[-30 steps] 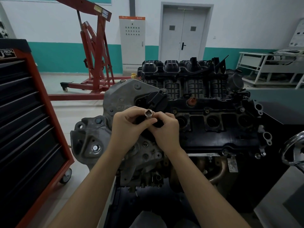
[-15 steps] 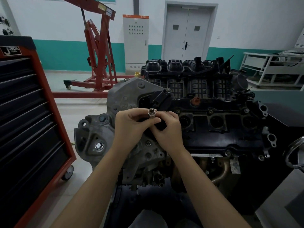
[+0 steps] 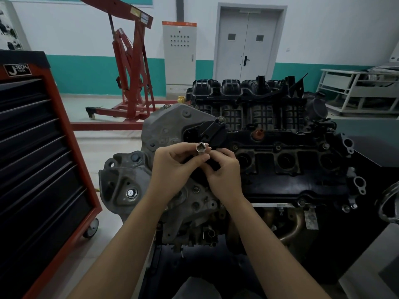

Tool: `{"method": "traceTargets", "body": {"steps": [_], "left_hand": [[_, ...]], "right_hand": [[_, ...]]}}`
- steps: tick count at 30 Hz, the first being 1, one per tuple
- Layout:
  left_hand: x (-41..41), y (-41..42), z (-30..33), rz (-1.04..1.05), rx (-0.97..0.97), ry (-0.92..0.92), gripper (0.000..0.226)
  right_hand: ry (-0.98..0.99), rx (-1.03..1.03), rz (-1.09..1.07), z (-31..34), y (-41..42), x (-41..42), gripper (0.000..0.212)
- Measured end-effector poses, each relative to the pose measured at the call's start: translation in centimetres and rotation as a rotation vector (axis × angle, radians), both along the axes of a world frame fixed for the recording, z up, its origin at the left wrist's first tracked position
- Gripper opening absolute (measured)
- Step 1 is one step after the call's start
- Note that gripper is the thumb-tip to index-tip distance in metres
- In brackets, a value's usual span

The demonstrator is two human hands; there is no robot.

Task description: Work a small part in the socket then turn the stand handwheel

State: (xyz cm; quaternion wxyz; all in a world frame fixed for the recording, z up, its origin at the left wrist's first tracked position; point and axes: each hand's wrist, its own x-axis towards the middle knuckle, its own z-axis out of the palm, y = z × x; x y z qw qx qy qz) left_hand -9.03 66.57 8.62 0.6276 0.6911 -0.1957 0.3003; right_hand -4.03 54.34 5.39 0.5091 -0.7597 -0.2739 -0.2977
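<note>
A small silver socket (image 3: pixel 201 148), square drive hole facing up, stands between my two hands above the left end of a black engine (image 3: pixel 287 169). My left hand (image 3: pixel 176 169) pinches the socket with thumb and curled fingers. My right hand (image 3: pixel 224 171) meets it from the right, its fingertips curled against the socket and a dark part just below it; what those fingers hold is hidden. Behind my hands sit the grey timing cover (image 3: pixel 164 126) and a black plastic part (image 3: pixel 212 132).
A red and black tool cabinet on casters (image 3: pixel 38 160) stands close on the left. A red engine hoist (image 3: pixel 131 67) is on the floor behind. A grey cabinet (image 3: pixel 179 55), double doors (image 3: pixel 248 44) and a white rack (image 3: pixel 356 91) line the back. A metal handwheel (image 3: pixel 388 203) sits at right.
The hands stay together on the socket, nearly unmoved. The view has shifted slightly, and the socket sits a little more upright.
</note>
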Motion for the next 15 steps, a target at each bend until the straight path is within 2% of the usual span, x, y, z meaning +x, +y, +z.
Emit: {"method": "traceTargets", "body": {"steps": [4,8,12,15], "left_hand": [[0.23,-0.02,-0.02,0.056,0.099,-0.059,0.024],[0.41,-0.03,-0.27,0.083,0.054,-0.042,0.024],[0.35,0.06,-0.01,0.007,0.067,-0.014,0.028],[0.21,0.17,0.03,0.037,0.132,-0.079,0.024]], "right_hand": [[0.06,0.108,0.0,0.18,0.12,-0.05,0.017],[-0.036,0.045,0.006,-0.1,0.05,0.06,0.023],[0.049,0.063,-0.013,-0.17,0.11,0.3,0.028],[0.055,0.094,-0.021,-0.07,0.21,0.14,0.021]]}}
